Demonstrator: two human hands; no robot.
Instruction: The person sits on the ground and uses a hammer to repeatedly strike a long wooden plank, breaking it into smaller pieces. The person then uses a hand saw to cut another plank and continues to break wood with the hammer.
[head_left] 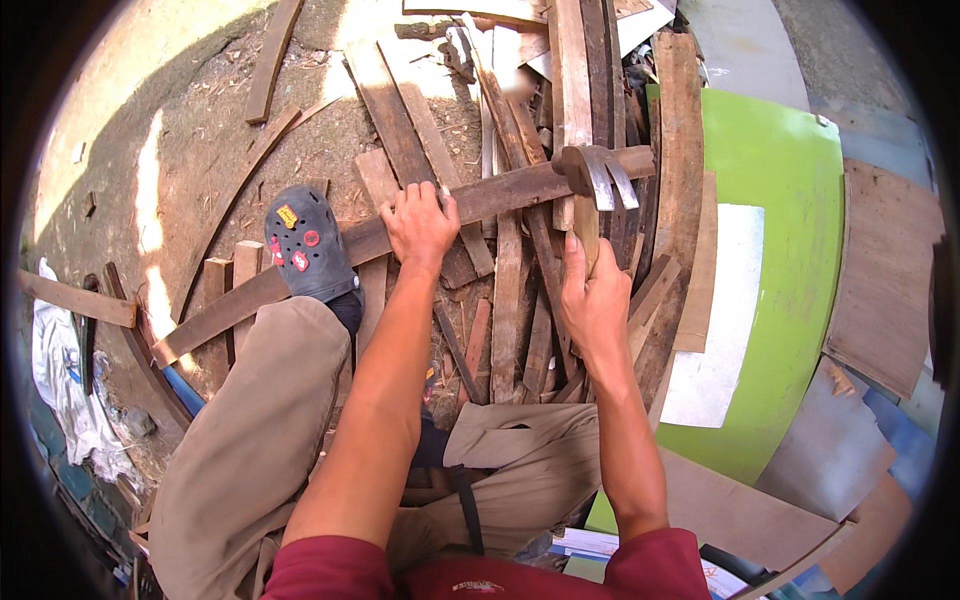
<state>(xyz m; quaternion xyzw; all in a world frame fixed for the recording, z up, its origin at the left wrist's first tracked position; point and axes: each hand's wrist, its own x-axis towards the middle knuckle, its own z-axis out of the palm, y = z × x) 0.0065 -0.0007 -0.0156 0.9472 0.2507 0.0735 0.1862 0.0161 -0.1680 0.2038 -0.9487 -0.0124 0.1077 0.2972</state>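
A long brown wooden plank (500,194) lies slantwise across a heap of other boards. My left hand (418,222) is closed over the plank near its middle, fingers curled on its far edge. My left foot, in a dark grey clog (308,245), rests on the same plank to the left of that hand. With my right hand (597,295) I grip the wooden handle of a claw hammer (594,180). The hammer's metal head is over the plank's right end, its claw pointing right and toward me. Whether the head touches the wood I cannot tell.
Loose boards (400,110) lie at several angles beyond and under the plank. To the right stand a large green panel (770,260) and a white sheet (715,320). A brown board (885,275) is farther right. White cloth (70,360) lies at the far left.
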